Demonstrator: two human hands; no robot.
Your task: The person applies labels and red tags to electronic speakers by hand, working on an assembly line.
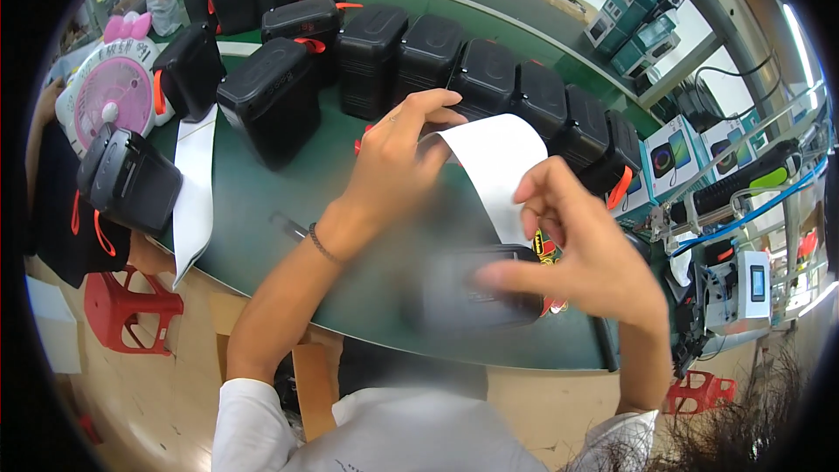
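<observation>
- Your left hand pinches the upper end of a white paper strip at frame centre; your right hand grips its lower part, fingers curled.
- Below it lies a blurred black box-shaped device on the green table.
- A row of black cases fills the upper centre; blue-white cartons stand at right.
- The table edge curves along the lower left, with bare green beside a second white strip.

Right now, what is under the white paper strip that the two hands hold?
Under the white paper strip lies a blurred black box-shaped device, with the right hand touching it. The left hand holds the strip's upper end. The green table beneath is partly covered.
</observation>
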